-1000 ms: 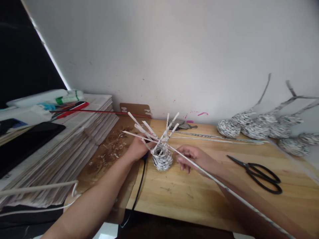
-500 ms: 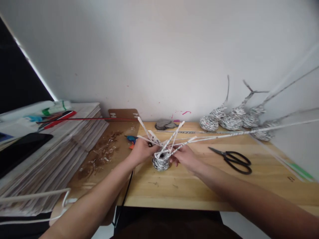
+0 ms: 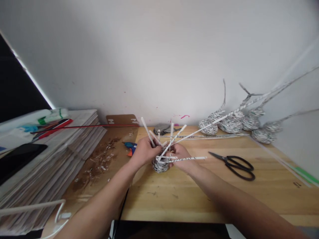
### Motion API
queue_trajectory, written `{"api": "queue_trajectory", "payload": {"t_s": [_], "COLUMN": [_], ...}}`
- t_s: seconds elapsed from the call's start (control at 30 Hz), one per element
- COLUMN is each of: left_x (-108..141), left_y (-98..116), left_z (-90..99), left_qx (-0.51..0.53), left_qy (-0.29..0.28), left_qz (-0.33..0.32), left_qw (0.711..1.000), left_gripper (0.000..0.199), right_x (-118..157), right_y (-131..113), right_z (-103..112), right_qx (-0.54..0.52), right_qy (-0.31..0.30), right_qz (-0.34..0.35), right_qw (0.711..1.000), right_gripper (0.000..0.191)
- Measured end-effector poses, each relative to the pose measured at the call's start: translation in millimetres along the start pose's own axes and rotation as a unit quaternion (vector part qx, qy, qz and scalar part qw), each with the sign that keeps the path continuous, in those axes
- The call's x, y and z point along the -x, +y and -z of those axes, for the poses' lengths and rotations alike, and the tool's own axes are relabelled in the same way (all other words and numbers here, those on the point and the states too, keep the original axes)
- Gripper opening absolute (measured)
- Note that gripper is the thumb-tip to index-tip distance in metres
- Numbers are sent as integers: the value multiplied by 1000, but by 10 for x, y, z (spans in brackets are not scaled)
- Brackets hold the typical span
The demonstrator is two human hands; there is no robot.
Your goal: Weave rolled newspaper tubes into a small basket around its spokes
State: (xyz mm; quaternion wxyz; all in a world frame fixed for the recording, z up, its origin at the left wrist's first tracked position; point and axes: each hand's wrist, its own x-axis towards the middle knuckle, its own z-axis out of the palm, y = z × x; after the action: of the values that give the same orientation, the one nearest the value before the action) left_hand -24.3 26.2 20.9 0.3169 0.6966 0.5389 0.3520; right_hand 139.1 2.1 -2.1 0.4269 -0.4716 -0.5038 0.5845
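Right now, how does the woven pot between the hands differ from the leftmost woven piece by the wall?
The pot shows one rounded body; the piece has a big bulge and a smaller one. The pot bristles with several sticks; the piece ends in one thin stalk. The pot sits between the left hand and right hand; no hand touches the piece. Both are pale, dark-flecked weaving.
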Motion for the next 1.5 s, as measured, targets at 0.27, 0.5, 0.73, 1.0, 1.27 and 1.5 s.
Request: {"api": "queue_trajectory", "payload": {"t_s": [0.27, 0.5, 0.73, 1.0, 1.27, 1.5], "left_x": [-94, -78, -35, -30, -27, -29], "left_y": [-30, -55, -130, -164, -128, -131], "left_z": [-4, -84, -50, -7, -26, 38], "left_qx": [62, 114, 181, 155, 183, 183], "left_qy": [-45, -28, -64, -75, -88, -100], "left_qz": [-27, -27, 11, 14, 29, 55], "left_qw": [997, 993, 981, 985, 979, 976], "left_gripper": [10, 19, 25, 20, 24, 30], "right_x": [-127, -74, -26, -43, -16, 16], "right_y": [89, 305, 323, 307, 321, 291], "right_z": [81, -8, -86, -123, -134, -114], "right_qx": [-7, 13, -9, -9, 31, 64], "right_qy": [40, 144, 125, 154, 161, 159], "right_qz": [18, 117, 108, 112, 131, 141], "right_qw": [999, 983, 986, 982, 978, 975], "right_gripper": [23, 28, 34, 27, 22, 19]}}
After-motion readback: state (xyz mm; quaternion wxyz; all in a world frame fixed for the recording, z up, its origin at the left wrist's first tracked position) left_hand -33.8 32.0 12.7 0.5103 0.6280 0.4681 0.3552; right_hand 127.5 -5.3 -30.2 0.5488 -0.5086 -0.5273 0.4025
